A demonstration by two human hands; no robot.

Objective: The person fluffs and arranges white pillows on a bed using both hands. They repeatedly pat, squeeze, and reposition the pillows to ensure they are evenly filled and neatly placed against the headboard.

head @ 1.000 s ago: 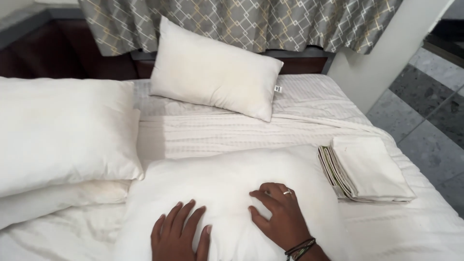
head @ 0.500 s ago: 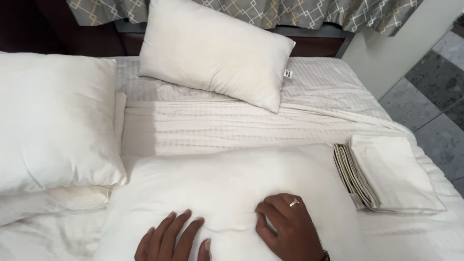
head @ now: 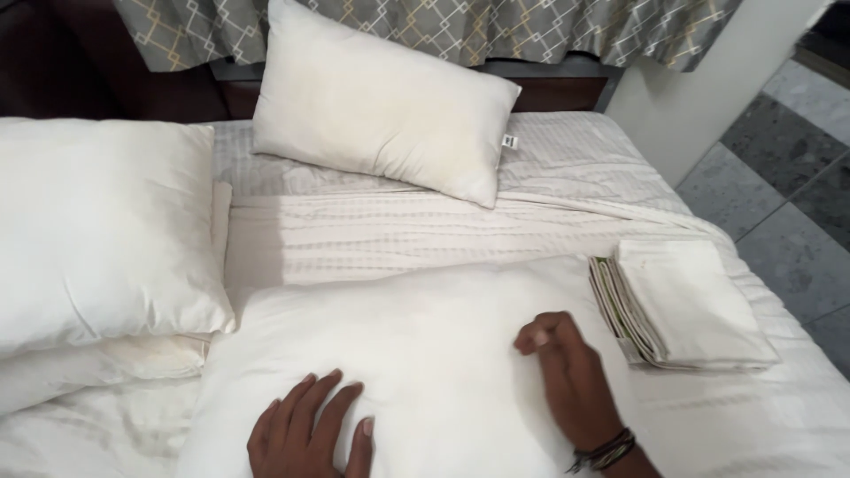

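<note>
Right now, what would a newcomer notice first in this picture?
Two bare hands on a big white pillow at the near edge of the bed: the left hand lies flat, the right hand is curled. Beside the right hand lies a stack of folded linen. Another pillow leans against the headboard, under a patterned curtain.

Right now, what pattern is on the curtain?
Grey curtain with white and yellow lattice lines; head view.
</note>
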